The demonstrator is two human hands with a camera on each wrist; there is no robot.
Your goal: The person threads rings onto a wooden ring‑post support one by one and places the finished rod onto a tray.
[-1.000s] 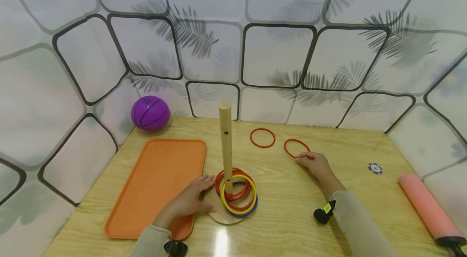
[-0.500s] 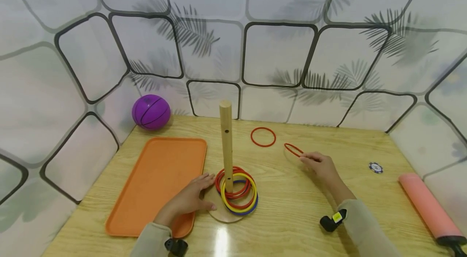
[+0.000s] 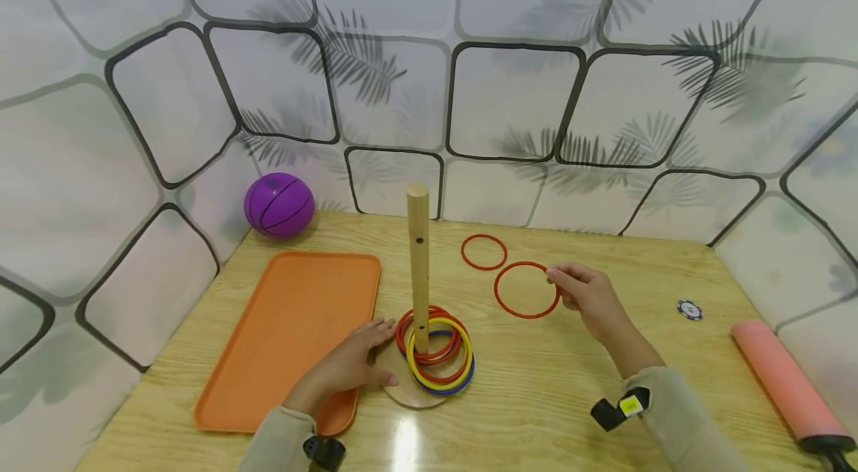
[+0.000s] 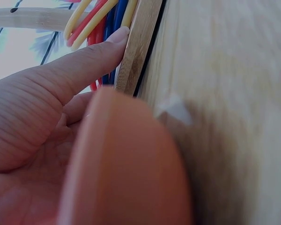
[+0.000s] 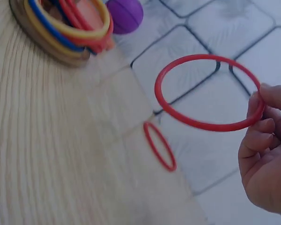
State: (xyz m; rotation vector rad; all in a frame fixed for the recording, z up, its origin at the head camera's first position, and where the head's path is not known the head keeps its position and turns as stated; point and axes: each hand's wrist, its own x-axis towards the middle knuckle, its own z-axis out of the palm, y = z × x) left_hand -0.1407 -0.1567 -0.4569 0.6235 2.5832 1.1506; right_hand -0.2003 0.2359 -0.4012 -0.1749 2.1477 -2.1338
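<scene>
A red ring (image 3: 526, 317) is pinched between the thumb and fingers of my right hand (image 3: 593, 301), raised off the table as the right wrist view shows. To the left stands an upright wooden post (image 3: 418, 271) on a round wooden base (image 3: 405, 396). Stacked around its foot are several rings in red, blue and yellow, with a yellow ring (image 3: 471, 353) on top. My left hand (image 3: 342, 366) rests at the base's left side with fingers extended, the thumb touching its edge in the left wrist view. Another red ring (image 3: 484, 236) lies flat behind the held one.
An orange tray (image 3: 302, 323) lies left of the post, partly beneath my left hand. A purple ball (image 3: 278, 205) sits at the back left. Far right are a poker chip (image 3: 690, 310) and a pink hand pump (image 3: 787, 383). A patterned curtain (image 3: 516, 100) encloses the table.
My right hand has picked the red ring up off the table, tilted it and brought it slightly nearer. My left hand stays at the base.
</scene>
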